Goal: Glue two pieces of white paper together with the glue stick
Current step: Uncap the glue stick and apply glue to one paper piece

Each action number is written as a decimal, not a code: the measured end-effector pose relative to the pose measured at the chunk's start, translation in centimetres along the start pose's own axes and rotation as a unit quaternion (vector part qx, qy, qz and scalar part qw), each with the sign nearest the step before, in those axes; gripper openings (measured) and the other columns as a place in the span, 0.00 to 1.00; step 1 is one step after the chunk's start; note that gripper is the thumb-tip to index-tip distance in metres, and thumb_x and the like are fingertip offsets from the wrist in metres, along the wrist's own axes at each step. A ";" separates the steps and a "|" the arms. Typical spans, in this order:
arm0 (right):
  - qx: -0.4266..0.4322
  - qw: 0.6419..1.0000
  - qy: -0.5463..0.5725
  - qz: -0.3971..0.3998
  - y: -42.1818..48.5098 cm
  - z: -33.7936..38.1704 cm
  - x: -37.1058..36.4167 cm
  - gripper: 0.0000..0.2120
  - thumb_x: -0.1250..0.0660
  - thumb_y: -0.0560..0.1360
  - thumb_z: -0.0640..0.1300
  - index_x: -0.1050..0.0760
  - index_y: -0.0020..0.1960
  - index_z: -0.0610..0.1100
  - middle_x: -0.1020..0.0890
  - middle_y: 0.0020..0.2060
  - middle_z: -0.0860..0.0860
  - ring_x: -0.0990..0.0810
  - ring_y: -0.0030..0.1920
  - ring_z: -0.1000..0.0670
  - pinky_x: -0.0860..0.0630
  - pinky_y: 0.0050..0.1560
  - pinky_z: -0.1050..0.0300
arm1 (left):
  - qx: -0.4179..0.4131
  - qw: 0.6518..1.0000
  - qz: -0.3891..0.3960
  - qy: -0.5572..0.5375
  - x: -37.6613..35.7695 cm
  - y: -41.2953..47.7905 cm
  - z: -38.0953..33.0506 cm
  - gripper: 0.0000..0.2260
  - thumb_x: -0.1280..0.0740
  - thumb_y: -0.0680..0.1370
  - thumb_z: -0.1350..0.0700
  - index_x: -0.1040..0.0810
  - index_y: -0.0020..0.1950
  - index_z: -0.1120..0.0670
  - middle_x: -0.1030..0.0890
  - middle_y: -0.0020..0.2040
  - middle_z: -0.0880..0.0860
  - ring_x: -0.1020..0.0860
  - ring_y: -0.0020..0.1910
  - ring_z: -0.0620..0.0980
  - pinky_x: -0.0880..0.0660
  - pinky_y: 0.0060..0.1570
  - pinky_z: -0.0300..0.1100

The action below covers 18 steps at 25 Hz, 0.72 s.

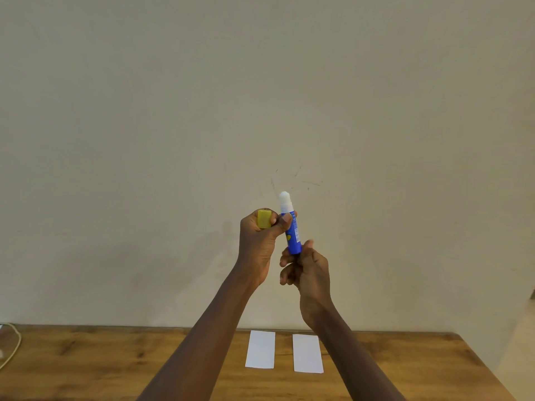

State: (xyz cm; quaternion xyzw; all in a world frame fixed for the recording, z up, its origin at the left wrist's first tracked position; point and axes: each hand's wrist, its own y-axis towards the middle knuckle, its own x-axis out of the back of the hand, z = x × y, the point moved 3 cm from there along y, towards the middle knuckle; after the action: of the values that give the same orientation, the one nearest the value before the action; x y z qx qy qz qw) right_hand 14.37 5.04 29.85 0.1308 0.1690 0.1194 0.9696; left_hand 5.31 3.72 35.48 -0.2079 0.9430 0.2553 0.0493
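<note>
A blue glue stick (292, 231) is held upright in front of the wall, its white glue tip exposed at the top. My right hand (309, 270) grips its lower end. My left hand (260, 244) holds the yellow cap (264, 218) in its curled fingers, and its thumb presses against the side of the blue tube. Two white paper strips lie side by side on the wooden table (86, 363) below: the left paper (260, 349) and the right paper (307, 353), with a narrow gap between them.
A plain beige wall rises straight behind the table's far edge. A white cable (13, 347) curls on the table at the far left. The table's right edge runs diagonally at the lower right.
</note>
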 end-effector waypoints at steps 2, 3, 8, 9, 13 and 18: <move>0.006 1.000 -0.008 0.009 -0.1 0.1 0.0 0.15 0.50 0.78 0.49 0.27 0.46 0.44 0.20 0.32 0.52 0.25 0.21 0.55 0.29 0.25 0.68 | 0.001 1.000 0.003 -0.012 0.1 0.0 0.1 0.15 0.34 0.73 0.64 0.35 0.29 0.56 0.31 0.30 0.53 0.26 0.35 0.49 0.26 0.35 0.32; 0.015 1.000 -0.015 0.012 -0.2 0.1 -0.1 0.13 0.48 0.77 0.48 0.27 0.48 0.44 0.20 0.35 0.52 0.25 0.22 0.55 0.28 0.25 0.68 | -0.001 1.000 0.004 -0.007 0.1 0.1 0.0 0.15 0.34 0.73 0.64 0.35 0.29 0.56 0.31 0.30 0.53 0.26 0.34 0.49 0.26 0.35 0.32; 0.009 1.000 -0.007 0.003 -0.1 0.0 0.3 0.16 0.52 0.79 0.48 0.27 0.42 0.47 0.22 0.33 0.48 0.26 0.20 0.56 0.30 0.24 0.69 | -0.002 1.000 0.006 0.007 -0.1 -0.3 0.3 0.15 0.34 0.73 0.64 0.35 0.29 0.55 0.31 0.32 0.55 0.29 0.35 0.50 0.27 0.33 0.30; 0.008 1.000 -0.005 0.004 -0.1 0.0 0.3 0.16 0.52 0.78 0.49 0.27 0.43 0.48 0.21 0.33 0.49 0.25 0.21 0.56 0.29 0.25 0.69 | 0.001 1.000 0.006 -0.001 -0.1 -0.3 0.4 0.15 0.35 0.73 0.64 0.34 0.29 0.55 0.30 0.33 0.56 0.28 0.36 0.52 0.27 0.34 0.31; 0.031 0.999 -0.029 0.013 -0.3 -1.2 0.6 0.10 0.46 0.78 0.44 0.27 0.44 0.48 0.22 0.31 0.51 0.25 0.22 0.56 0.28 0.25 0.69 | 0.011 1.000 0.012 0.000 0.2 -0.3 1.5 0.16 0.34 0.72 0.65 0.35 0.28 0.55 0.31 0.28 0.50 0.26 0.34 0.47 0.26 0.32 0.29; -0.007 0.998 -0.036 0.043 0.0 -4.5 1.6 0.09 0.45 0.76 0.47 0.27 0.44 0.51 0.21 0.34 0.50 0.23 0.28 0.56 0.27 0.30 0.67 | 0.053 0.998 0.010 0.016 1.2 -1.0 5.5 0.14 0.33 0.72 0.64 0.34 0.30 0.55 0.31 0.30 0.53 0.27 0.33 0.47 0.25 0.33 0.30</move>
State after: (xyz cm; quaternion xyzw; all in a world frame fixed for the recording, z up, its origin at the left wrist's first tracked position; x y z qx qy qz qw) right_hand 14.20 6.46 25.34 0.1357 0.1274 0.1569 0.9699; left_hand 4.53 5.27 30.06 -0.1996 0.9580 0.2016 0.0423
